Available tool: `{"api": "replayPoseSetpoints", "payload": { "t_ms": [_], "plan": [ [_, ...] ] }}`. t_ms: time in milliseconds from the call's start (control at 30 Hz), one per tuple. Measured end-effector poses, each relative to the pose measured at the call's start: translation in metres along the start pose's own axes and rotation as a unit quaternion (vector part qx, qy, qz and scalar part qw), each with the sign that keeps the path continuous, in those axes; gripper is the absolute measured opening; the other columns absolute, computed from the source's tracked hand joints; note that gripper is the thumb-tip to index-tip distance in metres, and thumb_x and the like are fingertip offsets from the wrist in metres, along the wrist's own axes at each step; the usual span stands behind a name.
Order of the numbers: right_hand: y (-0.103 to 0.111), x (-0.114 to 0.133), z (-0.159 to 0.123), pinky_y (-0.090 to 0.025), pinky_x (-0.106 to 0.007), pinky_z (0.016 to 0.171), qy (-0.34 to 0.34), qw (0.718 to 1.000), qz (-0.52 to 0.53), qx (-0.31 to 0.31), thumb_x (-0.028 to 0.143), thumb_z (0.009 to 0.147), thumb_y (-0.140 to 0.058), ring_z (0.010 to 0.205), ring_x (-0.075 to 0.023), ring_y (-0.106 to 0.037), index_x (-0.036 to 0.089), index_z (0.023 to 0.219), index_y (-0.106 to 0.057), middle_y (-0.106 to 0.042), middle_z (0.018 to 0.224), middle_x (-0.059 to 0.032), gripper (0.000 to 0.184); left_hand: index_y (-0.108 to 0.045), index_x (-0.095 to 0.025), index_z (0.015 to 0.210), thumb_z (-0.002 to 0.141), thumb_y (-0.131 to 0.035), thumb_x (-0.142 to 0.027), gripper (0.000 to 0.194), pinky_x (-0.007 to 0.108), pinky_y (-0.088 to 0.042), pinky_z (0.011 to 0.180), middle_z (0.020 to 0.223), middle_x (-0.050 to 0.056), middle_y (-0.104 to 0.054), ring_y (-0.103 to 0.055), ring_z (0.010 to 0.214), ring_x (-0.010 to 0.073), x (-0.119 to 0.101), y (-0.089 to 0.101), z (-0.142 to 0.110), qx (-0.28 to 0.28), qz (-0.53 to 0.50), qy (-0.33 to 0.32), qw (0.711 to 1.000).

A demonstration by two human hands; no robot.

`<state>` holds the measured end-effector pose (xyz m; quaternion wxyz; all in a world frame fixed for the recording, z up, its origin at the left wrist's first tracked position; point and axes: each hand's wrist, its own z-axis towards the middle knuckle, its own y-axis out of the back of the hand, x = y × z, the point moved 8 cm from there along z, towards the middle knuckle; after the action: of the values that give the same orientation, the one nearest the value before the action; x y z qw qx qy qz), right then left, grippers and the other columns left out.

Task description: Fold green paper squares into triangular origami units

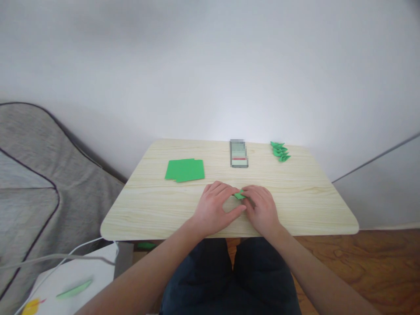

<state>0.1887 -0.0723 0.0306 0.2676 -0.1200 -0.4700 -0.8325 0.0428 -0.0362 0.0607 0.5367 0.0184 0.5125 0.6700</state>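
Note:
A small piece of folded green paper is between my two hands, near the front middle of the table. My left hand has its fingertips on the left end of the piece, while its thumb reaches toward my right hand below it. On the other end, my right hand grips the paper with curled fingers; part of the piece is hidden under them. Left of my hands lies a stack of flat green paper sheets, slightly fanned. Several folded green paper pieces sit in a row at the back right.
A phone with a blurred screen lies at the back middle of the wood-grain table. Behind is a white wall. At left are a grey cushioned seat and a white surface with cables.

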Motion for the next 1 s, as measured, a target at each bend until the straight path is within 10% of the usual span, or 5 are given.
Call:
{"api": "replayPoseSetpoints", "payload": {
  "t_ms": [267, 433, 700, 1000],
  "plan": [
    [0.012, -0.004, -0.002, -0.049, -0.034, 0.069, -0.056, 0.986, 0.151, -0.035, 0.021, 0.094, -0.066, 0.079, -0.0181, -0.058, 0.026, 0.103, -0.082, -0.055, 0.082, -0.0013, 0.018, -0.078, -0.023, 0.102, 0.093, -0.065, -0.018, 0.017, 0.04, -0.053, 0.093, 0.102, 0.007, -0.073, -0.064, 0.102, 0.022, 0.013, 0.003, -0.005, -0.066, -0.104, 0.019, 0.992],
    [0.014, -0.007, 0.01, -0.053, -0.036, 0.079, -0.116, 0.968, 0.22, -0.012, 0.033, 0.093, -0.07, 0.086, -0.0194, -0.064, 0.023, 0.094, -0.079, -0.065, 0.09, -0.0036, 0.013, -0.076, -0.021, 0.091, 0.093, -0.069, -0.029, 0.011, 0.036, -0.052, 0.086, 0.089, 0.004, -0.074, -0.065, 0.089, 0.0199, 0.026, 0.005, 0.005, -0.06, -0.177, 0.116, 0.975],
    [-0.016, -0.041, 0.015, -0.054, -0.035, 0.077, -0.298, 0.863, 0.402, 0.067, 0.039, 0.085, -0.077, 0.083, -0.0211, -0.07, 0.021, 0.096, -0.077, -0.079, 0.091, -0.0051, 0.021, -0.075, -0.019, 0.094, 0.083, -0.076, -0.031, 0.017, 0.031, -0.053, 0.078, 0.092, 0.003, -0.077, -0.069, 0.083, 0.0192, 0.054, -0.016, 0.0, -0.035, -0.372, 0.264, 0.889],
    [-0.016, -0.033, 0.027, -0.05, -0.033, 0.073, -0.239, 0.892, 0.362, 0.125, 0.038, 0.089, -0.073, 0.079, -0.0181, -0.065, 0.022, 0.098, -0.078, -0.075, 0.089, -0.0029, 0.019, -0.075, -0.02, 0.097, 0.086, -0.068, -0.022, 0.014, 0.027, -0.04, 0.065, 0.073, -0.001, -0.061, -0.053, 0.069, 0.0135, 0.051, 0.004, -0.003, -0.02, -0.314, 0.238, 0.919]
  ]
}}
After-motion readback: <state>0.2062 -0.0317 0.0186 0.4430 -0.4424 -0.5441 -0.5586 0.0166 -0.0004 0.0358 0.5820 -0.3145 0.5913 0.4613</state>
